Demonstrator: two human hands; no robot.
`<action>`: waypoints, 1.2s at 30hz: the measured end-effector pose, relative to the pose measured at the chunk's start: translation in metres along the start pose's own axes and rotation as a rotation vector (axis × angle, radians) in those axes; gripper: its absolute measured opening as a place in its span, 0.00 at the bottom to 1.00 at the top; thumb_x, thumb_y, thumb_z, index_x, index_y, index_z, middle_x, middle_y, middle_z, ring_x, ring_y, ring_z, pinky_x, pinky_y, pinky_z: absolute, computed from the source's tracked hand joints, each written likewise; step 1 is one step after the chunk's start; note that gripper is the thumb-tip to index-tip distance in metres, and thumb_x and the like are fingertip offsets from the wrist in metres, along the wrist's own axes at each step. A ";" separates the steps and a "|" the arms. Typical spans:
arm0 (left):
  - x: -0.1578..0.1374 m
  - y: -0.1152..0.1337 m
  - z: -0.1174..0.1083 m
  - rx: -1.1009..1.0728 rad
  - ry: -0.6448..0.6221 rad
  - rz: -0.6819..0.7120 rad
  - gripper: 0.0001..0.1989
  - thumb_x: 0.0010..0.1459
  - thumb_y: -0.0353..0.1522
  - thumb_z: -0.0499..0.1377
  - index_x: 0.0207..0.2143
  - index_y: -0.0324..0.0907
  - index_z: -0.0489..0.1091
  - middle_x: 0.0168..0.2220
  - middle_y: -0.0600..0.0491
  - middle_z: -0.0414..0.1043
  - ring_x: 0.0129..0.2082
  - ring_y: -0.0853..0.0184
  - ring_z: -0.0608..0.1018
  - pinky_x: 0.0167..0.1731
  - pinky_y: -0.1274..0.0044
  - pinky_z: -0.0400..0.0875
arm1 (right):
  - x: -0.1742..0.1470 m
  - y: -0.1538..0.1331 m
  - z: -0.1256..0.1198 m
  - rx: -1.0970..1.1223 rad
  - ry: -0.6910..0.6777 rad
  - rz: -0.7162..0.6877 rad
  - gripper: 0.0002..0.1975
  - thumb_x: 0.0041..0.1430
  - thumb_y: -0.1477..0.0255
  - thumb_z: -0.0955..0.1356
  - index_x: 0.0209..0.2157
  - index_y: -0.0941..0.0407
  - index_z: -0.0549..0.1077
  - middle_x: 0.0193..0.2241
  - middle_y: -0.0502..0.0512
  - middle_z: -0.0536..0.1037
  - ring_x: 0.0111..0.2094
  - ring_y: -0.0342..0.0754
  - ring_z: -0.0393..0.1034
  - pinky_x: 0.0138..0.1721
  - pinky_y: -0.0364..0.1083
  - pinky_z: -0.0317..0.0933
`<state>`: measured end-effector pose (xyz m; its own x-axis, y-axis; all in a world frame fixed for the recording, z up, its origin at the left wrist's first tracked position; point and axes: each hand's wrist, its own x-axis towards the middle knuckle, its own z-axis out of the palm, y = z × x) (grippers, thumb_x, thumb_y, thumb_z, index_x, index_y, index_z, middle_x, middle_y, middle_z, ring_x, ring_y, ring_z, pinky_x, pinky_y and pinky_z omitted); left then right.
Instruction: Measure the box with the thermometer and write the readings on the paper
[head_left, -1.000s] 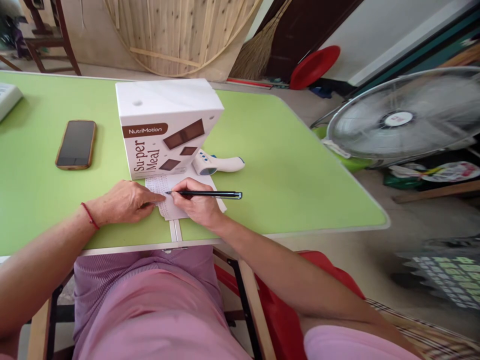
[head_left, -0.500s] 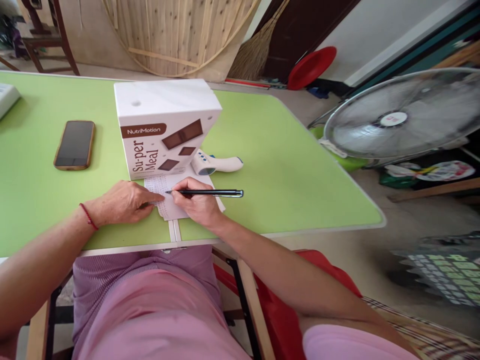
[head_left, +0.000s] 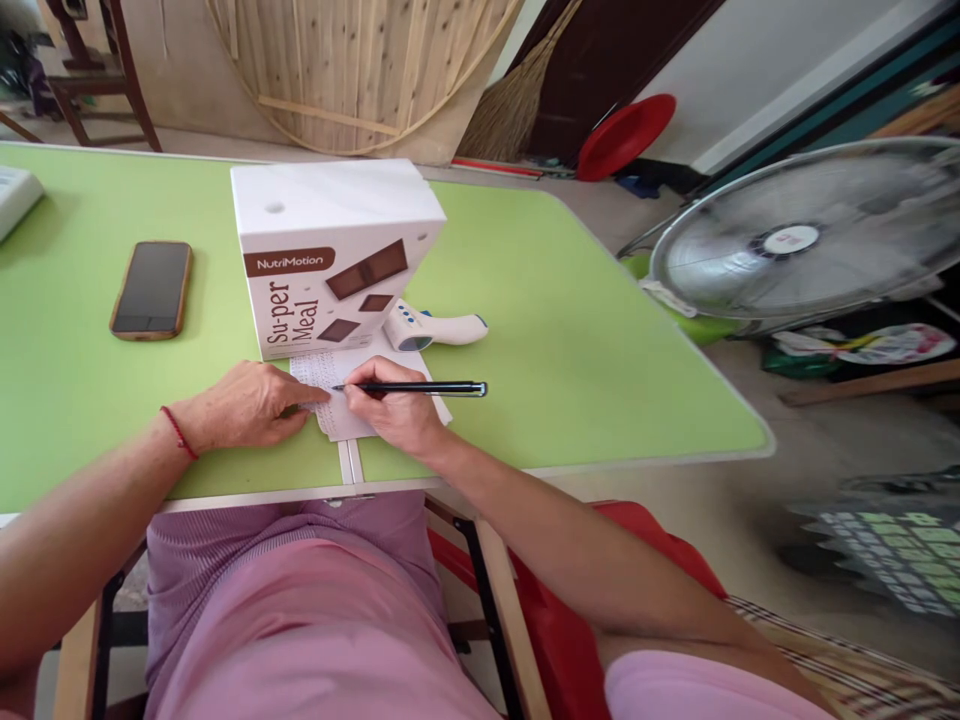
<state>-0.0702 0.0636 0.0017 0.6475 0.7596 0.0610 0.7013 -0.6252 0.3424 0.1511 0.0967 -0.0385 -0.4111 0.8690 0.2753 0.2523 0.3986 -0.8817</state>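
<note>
My right hand (head_left: 397,412) grips a black pen (head_left: 442,388), its tip at the written lines on a white sheet of paper (head_left: 345,424). Rows of small handwriting fill the sheet's left part. My left hand (head_left: 247,405) rests on the table at the paper's left edge, index finger stretched onto the sheet and the other fingers loosely bent. Just behind the paper stands an upright white NutriMotion box (head_left: 300,300). A white handheld infrared thermometer (head_left: 450,329) lies to the box's right, partly hidden by it.
The green table (head_left: 570,330) carries a phone (head_left: 152,290) left of the box and a white device (head_left: 16,200) at the far left. A large fan (head_left: 787,240) stands beyond the right edge. Behind are a red basin (head_left: 626,137) and a broom (head_left: 506,110).
Almost nothing differs: the view has shifted very slightly. The pen stays in my right hand with its tip at the same area of the paper, and my left hand keeps its place.
</note>
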 end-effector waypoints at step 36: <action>-0.001 0.001 -0.003 -0.026 0.006 0.008 0.21 0.59 0.29 0.55 0.52 0.43 0.79 0.28 0.51 0.79 0.21 0.72 0.72 0.23 0.81 0.60 | -0.001 0.001 -0.001 -0.019 0.045 0.020 0.06 0.51 0.68 0.68 0.25 0.55 0.71 0.21 0.48 0.73 0.22 0.40 0.61 0.24 0.40 0.57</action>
<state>-0.0709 0.0627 0.0046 0.6508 0.7561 0.0694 0.6885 -0.6262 0.3658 0.1527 0.0968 -0.0393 -0.3660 0.8890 0.2753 0.2772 0.3865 -0.8797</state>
